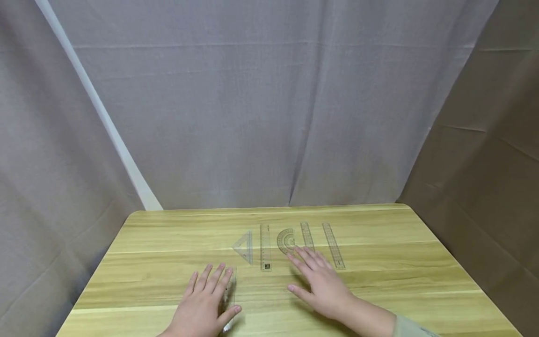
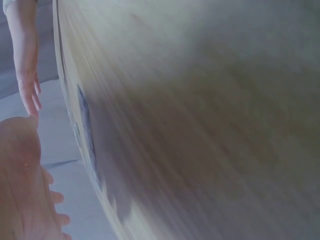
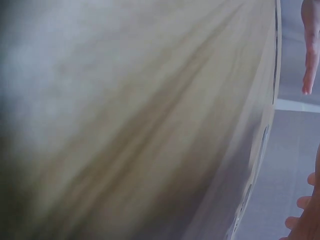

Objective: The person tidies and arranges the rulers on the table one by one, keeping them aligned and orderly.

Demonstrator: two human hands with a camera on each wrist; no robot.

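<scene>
In the head view my left hand (image 1: pixel 199 306) hovers palm down with fingers straight, above a clear, shiny flat item (image 1: pixel 229 297) that it partly hides; its kind cannot be told. My right hand (image 1: pixel 323 284) is also held over the table, fingers extended and holding nothing. Its fingertips overlap the lower edge of a clear protractor (image 1: pixel 283 240) and the end of a short clear ruler (image 1: pixel 307 235). Left of the protractor lie a wider clear ruler (image 1: pixel 265 247) and a set square (image 1: pixel 250 248). Another clear ruler (image 1: pixel 333 245) lies at the right of the row.
A light wood-grain table (image 1: pixel 404 262) carries everything, its far corners rounded. Grey curtains (image 1: pixel 236 126) hang behind and to the left, with a browner one (image 1: pixel 488 187) on the right. Both wrist views mostly show blurred tabletop.
</scene>
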